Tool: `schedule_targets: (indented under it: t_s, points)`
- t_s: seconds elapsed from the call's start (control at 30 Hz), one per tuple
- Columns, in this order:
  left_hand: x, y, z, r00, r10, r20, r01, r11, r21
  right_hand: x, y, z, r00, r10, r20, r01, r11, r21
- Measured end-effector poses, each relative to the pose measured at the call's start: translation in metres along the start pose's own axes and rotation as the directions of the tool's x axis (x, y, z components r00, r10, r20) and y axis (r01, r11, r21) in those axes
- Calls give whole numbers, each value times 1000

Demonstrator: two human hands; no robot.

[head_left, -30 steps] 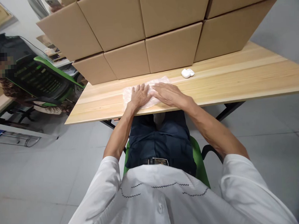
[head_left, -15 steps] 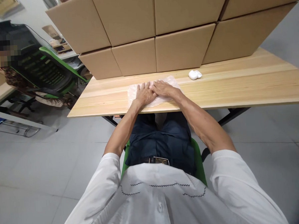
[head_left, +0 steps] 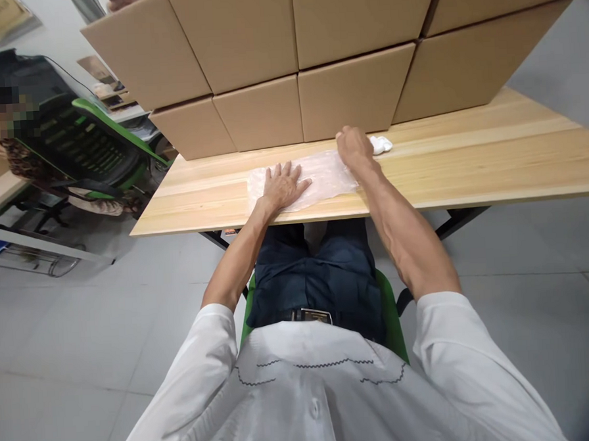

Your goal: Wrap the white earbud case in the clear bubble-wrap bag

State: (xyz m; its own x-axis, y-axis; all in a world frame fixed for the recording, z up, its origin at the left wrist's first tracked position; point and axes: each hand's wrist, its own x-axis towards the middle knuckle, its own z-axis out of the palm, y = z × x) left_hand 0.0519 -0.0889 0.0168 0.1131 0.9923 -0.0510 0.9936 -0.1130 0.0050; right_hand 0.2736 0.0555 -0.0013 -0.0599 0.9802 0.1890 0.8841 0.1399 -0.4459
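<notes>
Left hand (head_left: 281, 187) flat, fingers spread, pressing a clear crinkled plastic sheet (head_left: 316, 174) at the near edge of the pale wooden table (head_left: 493, 157). Right hand (head_left: 354, 146) at the sheet's far right corner, fingers curled; grip unclear. Small white case (head_left: 382, 145) just beside it. Stacked brown cardboard boxes (head_left: 306, 62) wall the back.

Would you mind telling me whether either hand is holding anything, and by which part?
Nothing is lifted. The left hand presses flat on the bubble wrap sheet; the right hand sits at the small white case, grip hidden.
</notes>
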Motion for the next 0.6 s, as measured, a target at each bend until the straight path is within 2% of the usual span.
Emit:
schedule_targets:
  t_s: [0.13, 0.3, 0.4, 0.5, 0.6]
  points:
    - [-1, 0, 1, 1000, 0, -1, 0, 1000, 10, -6, 7, -12, 999, -11, -39, 14, 996, 87]
    - [-1, 0, 0, 1000, 4, -8, -4, 1000, 15, -17, 8, -7, 999, 27, 35, -29, 998, 52]
    - [0, 0, 0, 1000, 9, -1, -9, 1000, 3, -18, 9, -2, 999, 26, 33, -27, 999, 27]
    - [0, 1, 1, 1000, 2, -5, -2, 1000, -8, -22, 5, 0, 996, -83, -15, 82, 996, -25]
    - [1, 0, 3, 1000, 2, -7, -2, 1000, -13, -34, -15, 1, 958, -286, 12, 286, 955, -84]
